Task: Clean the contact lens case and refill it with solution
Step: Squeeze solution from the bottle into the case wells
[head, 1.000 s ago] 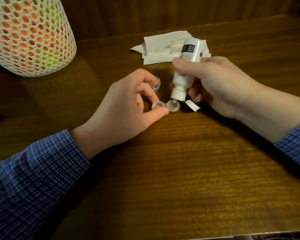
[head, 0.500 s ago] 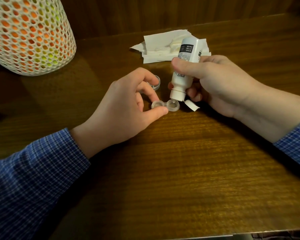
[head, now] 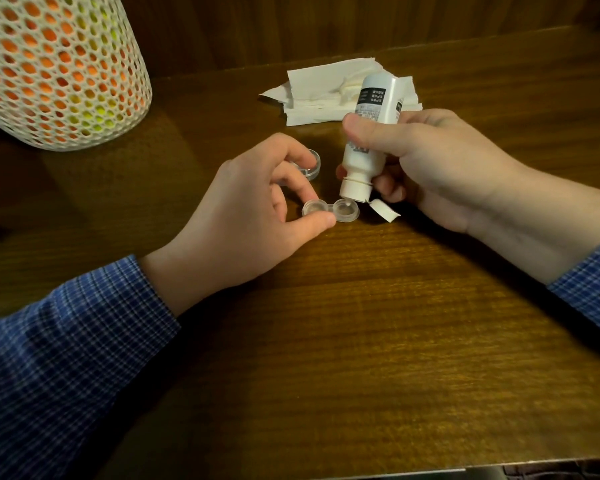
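A clear two-well contact lens case (head: 330, 210) lies open on the wooden table (head: 361, 341). My left hand (head: 246, 216) pinches its left well between thumb and forefinger. My right hand (head: 426, 161) grips a white solution bottle (head: 368, 140), tipped nozzle-down just above the right well, its flip cap (head: 383, 210) hanging open beside the case. A clear loose lid (head: 310, 164) sits behind my left fingers, partly hidden.
A crumpled white paper towel (head: 319, 91) lies behind the bottle. A white mesh lamp (head: 56, 71) glowing orange stands at the far left. The table's front edge (head: 430, 471) runs along the bottom right.
The bottle has lifted slightly off the right well and tilted a little. My left hand keeps its pinch on the case.
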